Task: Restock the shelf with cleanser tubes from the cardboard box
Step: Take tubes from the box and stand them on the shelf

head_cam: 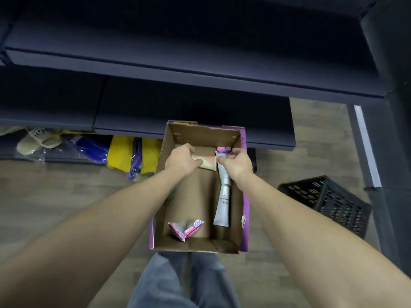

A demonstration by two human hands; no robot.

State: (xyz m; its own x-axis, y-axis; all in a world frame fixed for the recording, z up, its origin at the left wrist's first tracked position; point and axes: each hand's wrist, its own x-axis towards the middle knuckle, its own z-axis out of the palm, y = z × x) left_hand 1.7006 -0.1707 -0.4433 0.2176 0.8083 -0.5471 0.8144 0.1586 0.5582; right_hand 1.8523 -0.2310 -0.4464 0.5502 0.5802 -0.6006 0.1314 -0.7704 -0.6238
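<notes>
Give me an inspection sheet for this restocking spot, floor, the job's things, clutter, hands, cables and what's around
Surface: wood-look floor; the cardboard box stands open on it.
Job's things: white tube lies along the box's right wall; pink-ended tubes lie at the near end; a beige tube lies at the far end. Dark shelf above shows no tubes.
Clutter: yellow and blue packets and pale sandals under the lowest shelf.
Hands: left hand has its grip on the beige tube; right hand pinches a pink-capped tube.
Cables: nothing seen.
Surroundings: black plastic crate on the right; the person's jeans below.
</notes>
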